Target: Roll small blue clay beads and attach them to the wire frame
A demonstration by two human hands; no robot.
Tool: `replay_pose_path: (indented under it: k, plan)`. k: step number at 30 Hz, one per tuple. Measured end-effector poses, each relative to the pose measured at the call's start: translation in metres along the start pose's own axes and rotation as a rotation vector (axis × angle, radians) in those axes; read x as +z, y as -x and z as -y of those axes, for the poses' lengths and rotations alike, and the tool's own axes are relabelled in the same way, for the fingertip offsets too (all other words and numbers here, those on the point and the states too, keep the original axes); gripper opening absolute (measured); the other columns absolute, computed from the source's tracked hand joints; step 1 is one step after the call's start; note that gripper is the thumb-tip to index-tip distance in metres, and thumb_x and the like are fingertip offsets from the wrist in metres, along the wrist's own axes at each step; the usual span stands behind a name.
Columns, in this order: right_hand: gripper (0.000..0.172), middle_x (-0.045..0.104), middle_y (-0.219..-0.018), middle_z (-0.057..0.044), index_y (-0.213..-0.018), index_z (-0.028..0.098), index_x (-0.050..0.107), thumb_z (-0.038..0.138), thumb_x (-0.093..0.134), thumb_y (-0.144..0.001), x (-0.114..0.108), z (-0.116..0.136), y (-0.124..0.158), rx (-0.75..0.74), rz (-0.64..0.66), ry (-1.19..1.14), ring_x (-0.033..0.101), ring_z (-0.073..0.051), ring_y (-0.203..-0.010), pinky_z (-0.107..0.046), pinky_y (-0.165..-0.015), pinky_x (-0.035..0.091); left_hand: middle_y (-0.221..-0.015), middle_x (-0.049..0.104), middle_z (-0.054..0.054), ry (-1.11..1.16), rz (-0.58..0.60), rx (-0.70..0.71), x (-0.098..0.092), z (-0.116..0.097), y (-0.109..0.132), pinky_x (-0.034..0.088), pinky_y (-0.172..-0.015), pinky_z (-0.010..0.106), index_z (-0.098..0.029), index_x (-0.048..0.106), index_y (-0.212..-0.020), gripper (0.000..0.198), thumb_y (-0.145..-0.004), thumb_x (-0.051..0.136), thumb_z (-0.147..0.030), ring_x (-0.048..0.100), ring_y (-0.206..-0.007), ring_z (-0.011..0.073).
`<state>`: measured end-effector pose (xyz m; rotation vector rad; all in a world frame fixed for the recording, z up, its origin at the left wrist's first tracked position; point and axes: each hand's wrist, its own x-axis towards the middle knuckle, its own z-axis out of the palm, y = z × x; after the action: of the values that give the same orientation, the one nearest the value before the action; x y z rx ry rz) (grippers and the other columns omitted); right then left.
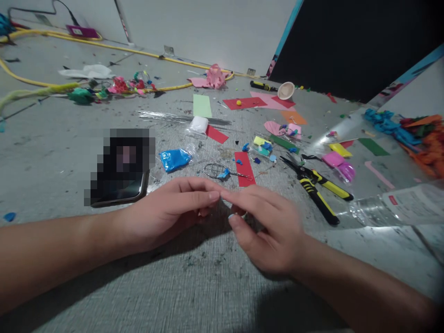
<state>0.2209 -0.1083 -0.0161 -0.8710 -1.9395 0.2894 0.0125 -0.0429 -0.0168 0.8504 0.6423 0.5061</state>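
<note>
My left hand (183, 203) is closed, thumb pressed against the fingers, at the centre. Its fingertips meet the index fingertip of my right hand (270, 226), whose thumb is a little apart with a small pale blue bit at its tip. Whatever lies between the left fingertips is hidden. Just beyond the hands lies a wire racket shape (217, 170) with a blue piece on it, its handle over a red paper strip (245, 169). A blue clay packet (175, 159) lies beyond my left hand.
A phone (121, 171), partly pixelated, lies left. Black-yellow pliers (314, 185) and a clear bottle (402, 203) are at the right. Thin wires (166, 116), a white clay packet (199, 125), a pink clay packet (338, 165) and a yellow cable (121, 48) lie farther back.
</note>
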Motion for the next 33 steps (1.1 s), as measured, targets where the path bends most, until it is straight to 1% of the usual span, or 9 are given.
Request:
replay_pose_path:
  k: [5,10,13,15,19,21,27,30,33]
  plan:
    - [0.036,0.077,-0.088,-0.001,-0.129,0.025,0.073,0.013,0.062,-0.097,0.001,-0.001,0.001,0.112,-0.026,-0.044,0.069,-0.016,-0.073,-0.031,-0.071,0.061,-0.073,0.059,0.001,0.013,-0.001,0.019,-0.002,-0.001,-0.001,0.048,-0.068,0.022,-0.018,0.084,-0.085,0.017,-0.086,0.087,-0.034,0.051,-0.071,0.0128]
    - [0.03,0.074,-0.083,-0.001,-0.124,0.022,0.074,0.015,0.064,-0.096,0.001,-0.001,0.002,0.181,-0.011,-0.106,0.067,-0.015,-0.071,-0.029,-0.067,0.058,-0.072,0.062,-0.001,0.002,-0.033,-0.011,-0.001,0.001,-0.001,0.048,-0.069,0.023,-0.02,0.084,-0.088,0.015,-0.082,0.092,-0.032,0.056,-0.071,0.0124]
    - [0.027,0.073,-0.081,0.0,-0.12,0.024,0.075,0.015,0.065,-0.096,0.002,-0.002,0.003,0.271,0.007,-0.206,0.065,-0.015,-0.068,-0.029,-0.064,0.056,-0.078,0.068,0.0,-0.009,-0.056,-0.011,0.0,0.002,0.0,0.049,-0.07,0.024,-0.02,0.083,-0.09,0.019,-0.081,0.094,-0.032,0.059,-0.072,0.0121]
    - [0.026,0.073,-0.081,0.0,-0.12,0.024,0.076,0.018,0.066,-0.097,0.003,-0.003,0.005,0.349,0.008,-0.305,0.065,-0.014,-0.067,-0.028,-0.062,0.054,-0.08,0.071,0.001,-0.025,-0.043,0.003,0.0,0.002,0.001,0.048,-0.068,0.024,-0.02,0.083,-0.09,0.019,-0.083,0.094,-0.033,0.06,-0.071,0.0118]
    - [0.024,0.074,-0.085,0.0,-0.122,0.026,0.078,0.022,0.068,-0.1,0.007,-0.004,0.01,0.491,-0.024,-0.508,0.064,-0.013,-0.069,-0.025,-0.058,0.051,-0.07,0.065,-0.003,-0.075,0.021,0.088,0.001,0.0,0.001,0.043,-0.061,0.019,-0.02,0.082,-0.086,0.015,-0.09,0.089,-0.032,0.054,-0.065,0.0085]
    - [0.024,0.073,-0.083,0.001,-0.12,0.027,0.08,0.02,0.068,-0.1,0.008,-0.004,0.011,0.523,-0.043,-0.557,0.063,-0.012,-0.068,-0.024,-0.057,0.05,-0.067,0.064,-0.004,-0.088,0.026,0.113,0.001,0.0,0.0,0.042,-0.058,0.018,-0.02,0.082,-0.087,0.014,-0.091,0.089,-0.032,0.052,-0.063,0.008]
    - [0.025,0.074,-0.081,0.003,-0.117,0.026,0.08,0.014,0.067,-0.099,0.007,-0.004,0.011,0.507,-0.063,-0.541,0.061,-0.009,-0.064,-0.021,-0.055,0.049,-0.07,0.065,-0.003,-0.112,-0.046,0.125,0.001,0.0,0.0,0.043,-0.059,0.018,-0.021,0.082,-0.09,0.016,-0.088,0.091,-0.034,0.054,-0.064,0.0088]
    - [0.023,0.073,-0.078,0.003,-0.115,0.025,0.08,0.015,0.066,-0.099,0.007,-0.004,0.01,0.475,-0.08,-0.459,0.059,-0.008,-0.061,-0.021,-0.053,0.047,-0.07,0.063,-0.003,-0.087,-0.036,0.121,0.001,0.001,0.001,0.043,-0.06,0.018,-0.02,0.082,-0.087,0.017,-0.087,0.091,-0.034,0.053,-0.064,0.0087]
    - [0.018,0.072,-0.075,0.003,-0.109,0.023,0.078,0.014,0.066,-0.099,0.005,-0.002,0.008,0.403,-0.094,-0.328,0.06,-0.009,-0.061,-0.022,-0.055,0.048,-0.07,0.061,-0.002,-0.019,-0.017,0.097,0.002,0.003,0.002,0.044,-0.062,0.019,-0.02,0.082,-0.085,0.016,-0.09,0.089,-0.033,0.052,-0.065,0.0097]
